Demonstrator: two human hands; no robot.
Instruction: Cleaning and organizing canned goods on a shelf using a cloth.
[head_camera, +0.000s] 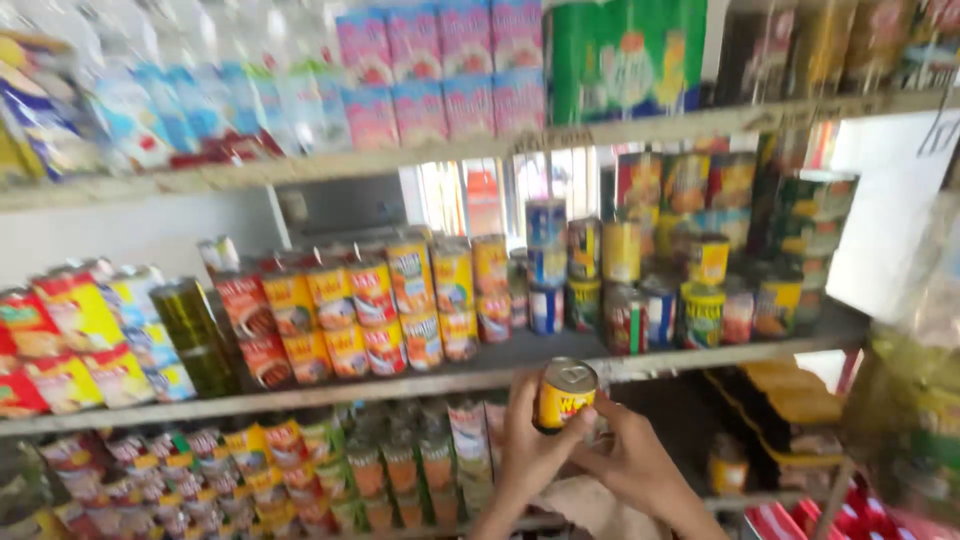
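2 hands (575, 450) clasp yellow can (565, 393), label blurred.

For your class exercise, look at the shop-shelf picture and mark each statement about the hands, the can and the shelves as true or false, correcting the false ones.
1. Both hands hold one can. True: the left hand and right hand grip the yellow can together.
2. The held can rests on the shelf board. False: it is lifted just in front of and below the middle shelf.
3. The can's top has a pull-ring lid. True.
4. The middle shelf holds only bottles. False: it carries stacked cans, with snack packets at its left end.
5. The top shelf is bare. False: pink packs and a green pack stand there.
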